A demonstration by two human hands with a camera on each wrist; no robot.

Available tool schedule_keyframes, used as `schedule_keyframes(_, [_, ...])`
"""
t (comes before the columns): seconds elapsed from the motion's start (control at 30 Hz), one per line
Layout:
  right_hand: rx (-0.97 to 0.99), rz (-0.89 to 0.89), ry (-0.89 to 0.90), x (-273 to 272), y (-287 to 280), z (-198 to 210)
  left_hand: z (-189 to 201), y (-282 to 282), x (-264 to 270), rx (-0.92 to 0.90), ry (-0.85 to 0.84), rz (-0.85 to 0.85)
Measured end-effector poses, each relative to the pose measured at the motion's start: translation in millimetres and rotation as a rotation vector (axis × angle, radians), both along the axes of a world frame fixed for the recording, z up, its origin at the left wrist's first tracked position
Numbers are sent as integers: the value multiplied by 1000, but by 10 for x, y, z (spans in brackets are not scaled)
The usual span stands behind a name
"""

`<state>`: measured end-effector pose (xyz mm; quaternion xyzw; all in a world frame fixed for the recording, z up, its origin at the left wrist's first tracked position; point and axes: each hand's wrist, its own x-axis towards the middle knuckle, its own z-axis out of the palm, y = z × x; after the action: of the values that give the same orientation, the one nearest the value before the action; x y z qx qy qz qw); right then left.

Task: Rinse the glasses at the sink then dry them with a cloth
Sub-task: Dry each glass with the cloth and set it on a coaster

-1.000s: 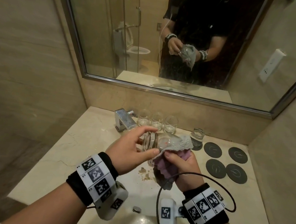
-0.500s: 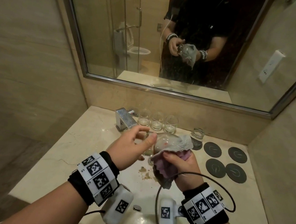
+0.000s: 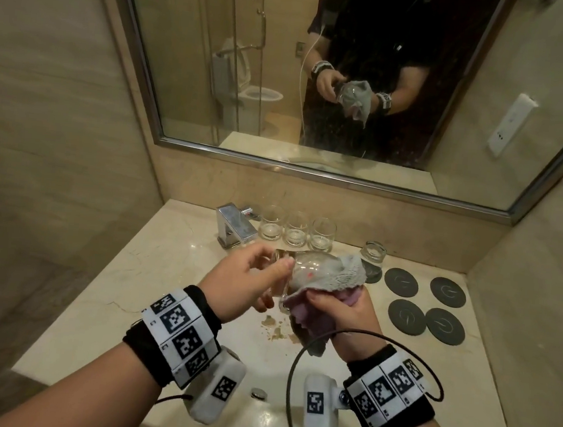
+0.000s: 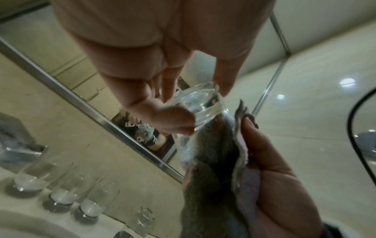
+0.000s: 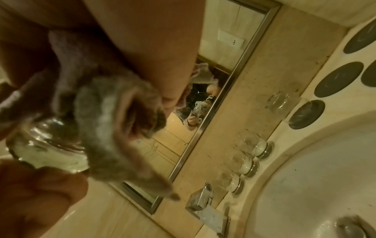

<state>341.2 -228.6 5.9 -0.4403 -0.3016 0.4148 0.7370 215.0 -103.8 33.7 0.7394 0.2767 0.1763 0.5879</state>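
Here we pinch the tumbler's (image 3: 297,268) base in our left hand (image 3: 244,283) while our right hand (image 3: 341,313) grips the cloth (image 3: 343,271) wrapped around it.

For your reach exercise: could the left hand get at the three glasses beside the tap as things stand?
Probably not yet: the left hand grips the glass being dried. The path to the three glasses looks clear.
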Motion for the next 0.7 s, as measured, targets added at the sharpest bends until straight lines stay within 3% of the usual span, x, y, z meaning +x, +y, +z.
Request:
schedule_keyframes(0.13, [54, -41, 154, 46, 31, -28, -60, 37, -50, 431, 58, -107])
schedule_keyframes(0.2, [58, -17, 142, 51, 33, -27, -37, 47, -32, 383, 58, -81])
schedule_keyframes(0.33, [4, 16, -28, 15, 37, 21, -9, 36, 39, 82, -8, 46])
schedule_keyframes(0.53, [26, 87, -4, 76, 38, -43, -25, 52, 28, 286, -19, -14])
schedule_keyframes(0.7, [51, 138, -45, 150, 35, 26, -13, 72, 19, 216, -8, -37])
